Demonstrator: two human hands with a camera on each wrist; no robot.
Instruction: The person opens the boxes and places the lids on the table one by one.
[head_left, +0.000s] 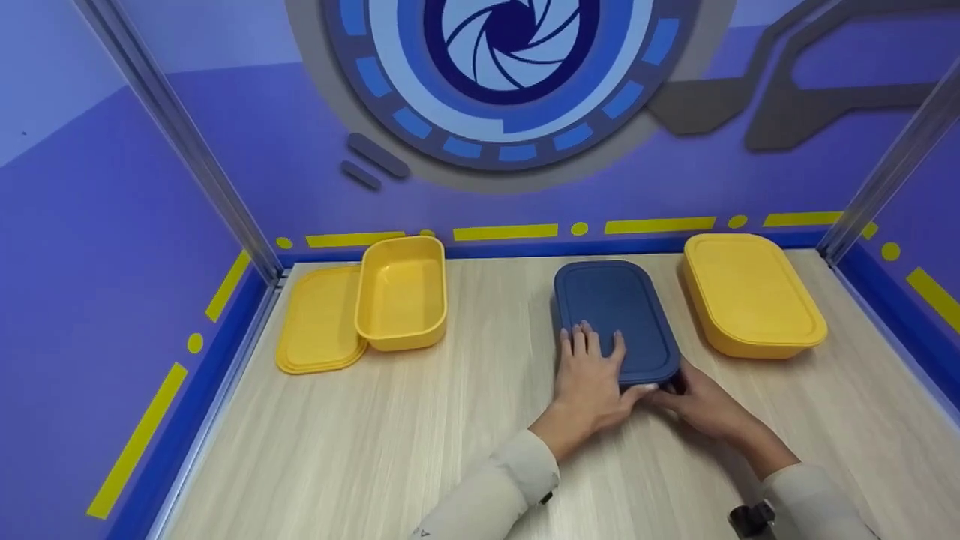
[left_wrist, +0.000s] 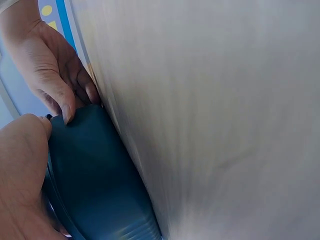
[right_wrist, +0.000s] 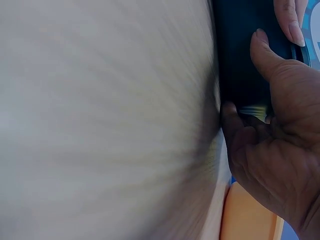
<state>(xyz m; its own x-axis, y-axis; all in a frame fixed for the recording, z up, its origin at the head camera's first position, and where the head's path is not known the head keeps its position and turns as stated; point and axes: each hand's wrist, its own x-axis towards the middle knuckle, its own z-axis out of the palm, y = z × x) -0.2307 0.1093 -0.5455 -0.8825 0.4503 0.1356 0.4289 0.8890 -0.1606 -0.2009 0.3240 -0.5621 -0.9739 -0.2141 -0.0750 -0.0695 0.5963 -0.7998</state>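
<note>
A blue box point(left_wrist: 97, 170) with its lid point(head_left: 604, 292) on sits on the table point(head_left: 360, 450), right of the middle. The left hand point(head_left: 592, 386) rests on the lid, fingers straight and spread, its thumb at the near edge. The right hand point(head_left: 705, 401) appears to grip the near right corner, thumb on the near side, though its fingertips are partly hidden. A closed yellow box point(head_left: 754, 292) stands to the right; at far left, an open yellow container point(head_left: 405, 341) overlaps a flat yellow cover point(head_left: 319, 322).
</note>
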